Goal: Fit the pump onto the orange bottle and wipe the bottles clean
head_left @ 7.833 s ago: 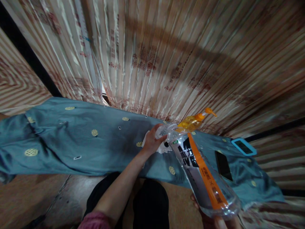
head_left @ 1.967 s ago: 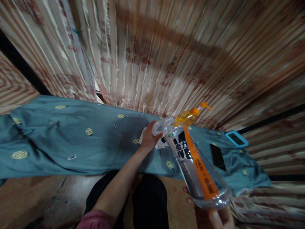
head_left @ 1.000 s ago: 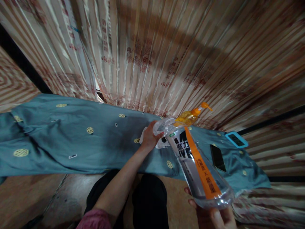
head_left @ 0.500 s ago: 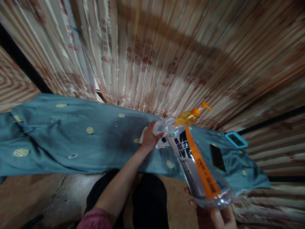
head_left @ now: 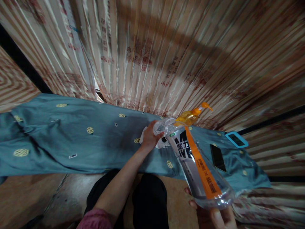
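My right hand (head_left: 215, 218) holds a large clear plastic drink bottle (head_left: 200, 165) by its base. The bottle has a grey and orange label and slants, with its narrow end up and to the left. My left hand (head_left: 150, 138) is closed round a smaller clear container (head_left: 159, 128) at that narrow end; its exact kind is hard to make out. Under and beside the left hand lies a crumpled white tissue (head_left: 163, 144), with a small black spot on it. Just behind the bottle's top stands an amber pump bottle (head_left: 188, 117) with an orange pump head.
A blue-green patterned cloth (head_left: 78, 140) covers the long narrow table. On its right side lie a dark phone (head_left: 217, 157) and a light-blue framed device (head_left: 236, 140). Pleated printed sheeting (head_left: 147, 57) hangs right behind the table. My knees (head_left: 150, 202) are at the front edge.
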The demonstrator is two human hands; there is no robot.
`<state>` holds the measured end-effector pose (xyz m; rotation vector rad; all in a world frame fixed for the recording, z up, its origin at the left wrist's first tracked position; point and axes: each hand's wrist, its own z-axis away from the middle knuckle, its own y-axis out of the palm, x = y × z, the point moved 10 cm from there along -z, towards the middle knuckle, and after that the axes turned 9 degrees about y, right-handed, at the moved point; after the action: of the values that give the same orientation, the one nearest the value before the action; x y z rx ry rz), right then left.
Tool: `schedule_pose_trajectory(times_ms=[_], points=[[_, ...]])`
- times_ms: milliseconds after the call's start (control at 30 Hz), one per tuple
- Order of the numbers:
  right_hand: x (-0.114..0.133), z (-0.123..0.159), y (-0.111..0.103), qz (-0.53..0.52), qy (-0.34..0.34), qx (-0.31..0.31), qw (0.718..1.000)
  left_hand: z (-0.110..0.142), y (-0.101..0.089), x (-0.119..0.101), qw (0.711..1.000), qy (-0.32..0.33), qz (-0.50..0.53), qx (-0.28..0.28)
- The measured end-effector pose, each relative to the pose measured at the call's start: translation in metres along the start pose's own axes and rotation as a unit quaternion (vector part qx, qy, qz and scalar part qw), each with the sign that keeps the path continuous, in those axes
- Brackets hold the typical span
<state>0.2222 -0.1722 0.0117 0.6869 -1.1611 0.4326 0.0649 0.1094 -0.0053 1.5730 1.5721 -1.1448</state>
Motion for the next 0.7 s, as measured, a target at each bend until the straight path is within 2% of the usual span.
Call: schedule_pose_trajectory(times_ms=[167,367,700], points=[[0.0002,0.0007,0.0017,-0.035,0.006,-0.019,0.999,0.0004,-0.0006,-0.0005,1.000,-0.002,-0.005,0.000],[0.0009,0.0009,0.0007,-0.006,-0.001,-0.014,1.000,0.0009,-0.0012,0.0013,1.000,-0.008,-0.008,-0.006],[0.0000,0.0026,0.0015,-0.024,0.008,-0.020,0.999,0.0009,-0.0011,0.0024,1.000,-0.018,-0.011,-0.002]])
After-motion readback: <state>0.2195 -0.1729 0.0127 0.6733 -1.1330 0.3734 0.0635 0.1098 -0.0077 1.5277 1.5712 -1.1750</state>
